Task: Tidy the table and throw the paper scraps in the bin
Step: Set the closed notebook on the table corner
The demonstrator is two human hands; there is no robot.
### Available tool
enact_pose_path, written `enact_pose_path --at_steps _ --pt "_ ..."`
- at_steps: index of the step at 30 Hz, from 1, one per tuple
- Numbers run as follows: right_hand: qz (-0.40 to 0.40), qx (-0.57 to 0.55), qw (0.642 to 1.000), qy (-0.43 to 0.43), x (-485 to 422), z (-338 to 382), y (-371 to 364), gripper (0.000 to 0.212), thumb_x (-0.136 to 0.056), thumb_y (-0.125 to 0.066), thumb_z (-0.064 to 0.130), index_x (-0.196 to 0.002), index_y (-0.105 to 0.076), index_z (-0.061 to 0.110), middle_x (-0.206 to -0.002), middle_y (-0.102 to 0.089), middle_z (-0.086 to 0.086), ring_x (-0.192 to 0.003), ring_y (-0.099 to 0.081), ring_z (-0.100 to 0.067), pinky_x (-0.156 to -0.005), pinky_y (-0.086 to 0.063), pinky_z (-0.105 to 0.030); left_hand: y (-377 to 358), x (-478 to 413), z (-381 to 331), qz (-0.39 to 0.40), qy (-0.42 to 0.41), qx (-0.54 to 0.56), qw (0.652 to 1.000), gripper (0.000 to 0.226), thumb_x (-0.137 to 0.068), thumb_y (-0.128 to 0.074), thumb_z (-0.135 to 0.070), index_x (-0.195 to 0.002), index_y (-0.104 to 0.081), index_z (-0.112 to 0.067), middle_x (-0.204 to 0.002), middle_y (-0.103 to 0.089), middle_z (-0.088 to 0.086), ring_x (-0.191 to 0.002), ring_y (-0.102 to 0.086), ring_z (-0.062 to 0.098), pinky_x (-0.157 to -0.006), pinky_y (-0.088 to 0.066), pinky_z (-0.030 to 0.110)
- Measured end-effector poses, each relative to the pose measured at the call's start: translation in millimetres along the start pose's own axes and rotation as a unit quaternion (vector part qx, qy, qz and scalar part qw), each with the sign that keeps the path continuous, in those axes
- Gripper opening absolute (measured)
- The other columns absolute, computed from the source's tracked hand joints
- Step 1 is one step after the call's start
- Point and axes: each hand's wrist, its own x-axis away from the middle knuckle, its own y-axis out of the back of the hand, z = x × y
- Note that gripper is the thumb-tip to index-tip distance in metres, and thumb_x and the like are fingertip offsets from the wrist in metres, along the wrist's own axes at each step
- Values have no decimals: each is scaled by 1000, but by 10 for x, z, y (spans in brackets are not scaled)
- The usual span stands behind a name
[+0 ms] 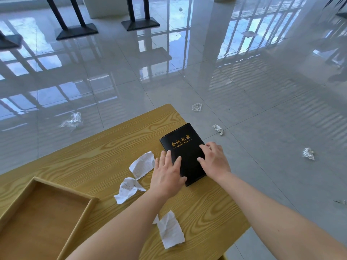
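Observation:
A black notebook (183, 143) with gold lettering lies closed near the right edge of the wooden table (93, 147). My left hand (167, 173) rests flat on its left side with straight fingers. My right hand (214, 160) lies on its right side, fingers spread over the cover. Three white paper scraps lie on the table: one (142, 165) just left of my left hand, one (127, 189) below it, and one (170, 229) near the front between my forearms.
A shallow wooden tray (62, 192) sits at the table's front left. Crumpled paper and plastic bits lie on the glossy tiled floor (216, 72), such as one wad (217, 129) and another (308, 153). Black table bases (139, 24) stand far back. No bin is in view.

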Motion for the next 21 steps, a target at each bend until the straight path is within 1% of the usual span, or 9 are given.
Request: enact_pose_path --at_steps 4,9,15,16,18,19,20,21 --pt "-12 -2 999 31 128 180 72 48 -92 -62 28 -137 -49 16 -136 -46 -7 -122 -42 -27 -93 -51 -38 155 217 144 -19 7 -9 1000 72 -91 -51 -50 -150 -19 -26 -161 -4 16 -148 8 34 -120 -5 51" --pt "-6 -6 997 76 297 518 112 52 -92 -62 30 -140 -46 14 -133 -49 -8 -119 -45 -27 -97 -47 -38 351 533 347 -45 25 -29 998 75 -89 -55 -50 -150 -19 -24 -160 -6 16 -148 6 35 -120 -5 51" --pt "9 -12 988 155 552 1063 41 55 -92 -62 35 -141 -44 15 -130 -51 -4 -117 -45 -24 -99 -45 -35 551 991 653 -86 75 -31 993 73 -89 -54 -46 -149 -19 -25 -161 -10 15 -149 3 34 -120 -3 51" --pt "14 -12 986 168 589 1156 20 54 -92 -61 36 -139 -44 16 -128 -51 -4 -116 -45 -24 -99 -44 -34 578 1092 717 -93 87 -30 991 73 -89 -53 -48 -149 -20 -25 -161 -11 15 -149 3 33 -119 -3 50" --pt "17 -17 980 198 667 1361 -18 50 -91 -61 37 -134 -47 17 -124 -53 -3 -112 -46 -23 -99 -43 -33 638 1322 845 -102 115 -30 988 76 -88 -45 -60 -151 -19 -27 -161 -11 14 -149 2 33 -120 -3 50" --pt "18 -20 976 214 706 1471 -35 47 -91 -61 38 -131 -50 17 -123 -54 -3 -111 -46 -23 -100 -43 -34 675 1445 907 -105 131 -28 985 80 -85 -36 -68 -151 -18 -27 -161 -10 14 -149 2 32 -120 -3 50" --pt "20 -24 972 232 744 1587 -54 45 -91 -61 40 -129 -51 17 -122 -54 -2 -113 -46 -24 -101 -42 -35 711 1572 967 -107 146 -25 983 85 -80 -26 -73 -151 -18 -27 -161 -10 14 -149 2 32 -120 -3 51" --pt "26 -31 968 250 784 1705 -74 46 -91 -61 40 -130 -51 17 -124 -54 -2 -117 -46 -25 -103 -41 -35 737 1697 1028 -110 162 -24 980 88 -77 -21 -73 -152 -18 -26 -161 -9 14 -149 3 32 -120 -3 51"
